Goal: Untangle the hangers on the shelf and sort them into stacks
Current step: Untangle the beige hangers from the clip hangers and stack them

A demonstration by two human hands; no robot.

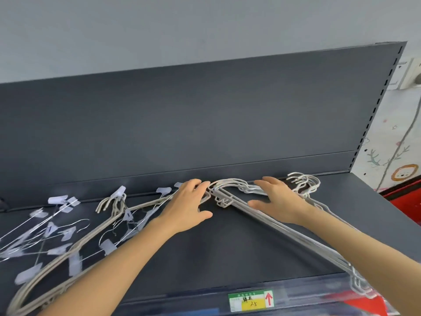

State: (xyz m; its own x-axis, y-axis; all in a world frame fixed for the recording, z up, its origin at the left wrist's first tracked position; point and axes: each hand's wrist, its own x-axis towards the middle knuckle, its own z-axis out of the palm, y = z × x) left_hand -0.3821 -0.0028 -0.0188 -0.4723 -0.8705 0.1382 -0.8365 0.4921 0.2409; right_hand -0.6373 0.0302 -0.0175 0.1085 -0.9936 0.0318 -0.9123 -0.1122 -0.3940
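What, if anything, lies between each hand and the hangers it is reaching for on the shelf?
Nothing visible. The right hand rests flat on the white hangers, and the left hand lies over one end of the beige hangers. The clip hangers are tangled across the beige ones further left, clear of both hands.

A dark grey shelf (250,258) and its back panel (182,122), seemingly painted metal, show a smooth matt finish. The white hangers (284,233) look like wire under a smooth, faintly glossy coating; the beige hangers (68,254) appear duller and matt. Thin bare-metal wire hangers (49,229) glint, fitted with translucent plastic clips (108,246). A glossy clear plastic strip (319,290) covers a paper label (247,302).
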